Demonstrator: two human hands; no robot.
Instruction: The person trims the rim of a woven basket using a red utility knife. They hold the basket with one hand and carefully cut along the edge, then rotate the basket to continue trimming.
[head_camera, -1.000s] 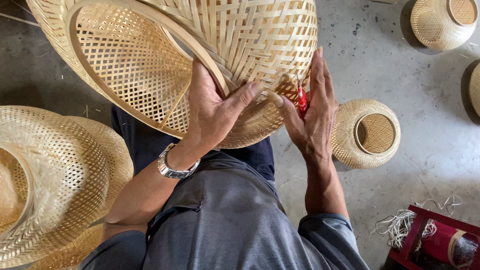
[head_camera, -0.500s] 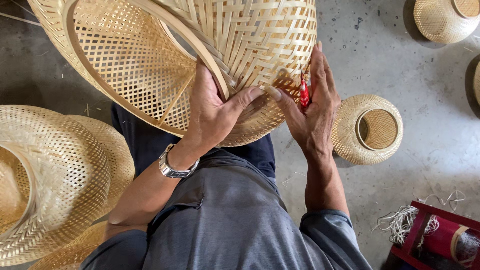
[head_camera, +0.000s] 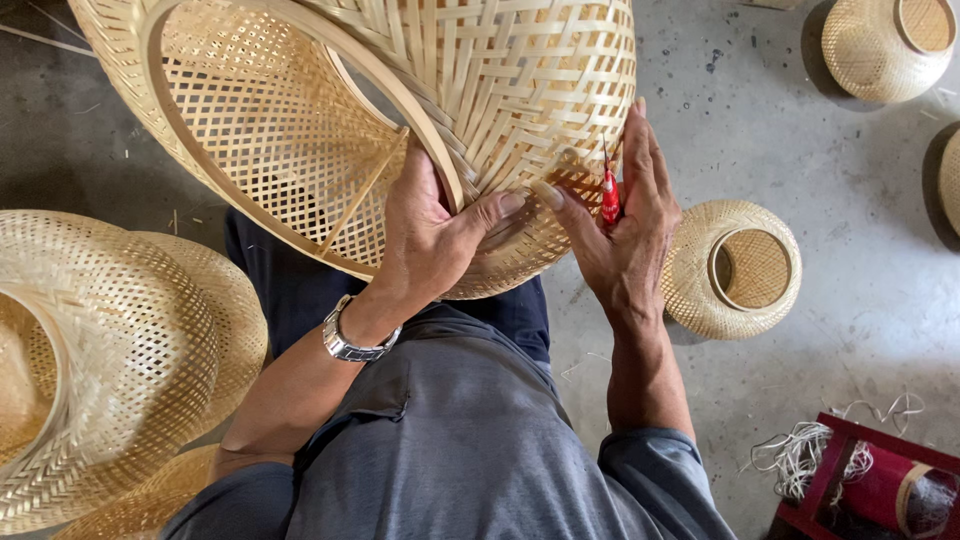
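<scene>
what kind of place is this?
Probably a basket-weaving workshop, working on the floor. The left hand and right hand grip a large woven bamboo basket; finished baskets sit on bare concrete floor, fibre strands nearby.

Soft, even daylight fills the scene, bright on the pale woven basket (head_camera: 400, 130) and the grey concrete floor (head_camera: 850, 200), with no harsh glare. Shadows are gentle: a dim patch lies on the floor at upper left under the basket, and small soft ones hug the baskets at right. Focus is sharp throughout, edges bowing only slightly.
</scene>
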